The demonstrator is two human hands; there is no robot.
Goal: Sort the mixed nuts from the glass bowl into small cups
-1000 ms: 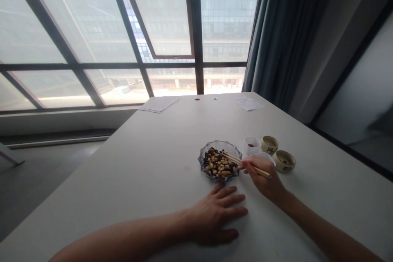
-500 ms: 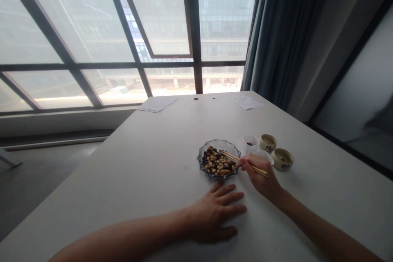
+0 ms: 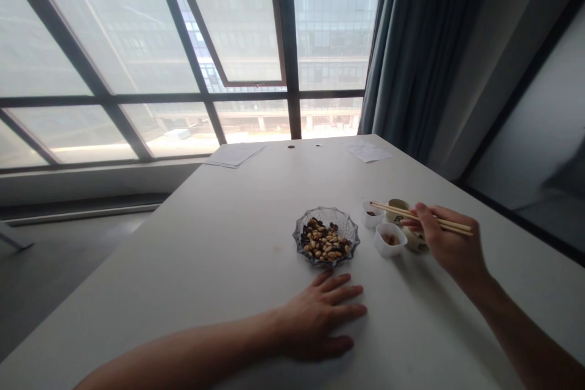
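My right hand (image 3: 450, 242) is closed around a pair of wooden chopsticks (image 3: 393, 209). Their tips are above the back white plastic cup (image 3: 365, 217), where a few dark red pieces lie. A dark spot shows at the tips, too small to name. Nearer to me, a second white plastic cup (image 3: 388, 250) holds brownish pieces. My left hand (image 3: 322, 320) lies flat on the table, fingers spread, just in front of a clear scalloped glass bowl (image 3: 342, 217). Peanuts (image 3: 325, 250) and dark beans or seeds (image 3: 305, 237) fill the bowl's front part.
Two beige ceramic cups with dark markings stand right of the plastic cups; the back cup (image 3: 398, 203) shows partly, and the front cup (image 3: 417, 245) is mostly behind my right hand. Papers (image 3: 235, 155) lie at the far left of the white table (image 3: 219, 244), another sheet (image 3: 368, 152) at far right.
My right hand has moved right with the chopsticks, from over the glass bowl to the plastic cups. The front plastic cup's contents now show. My left hand stays put.
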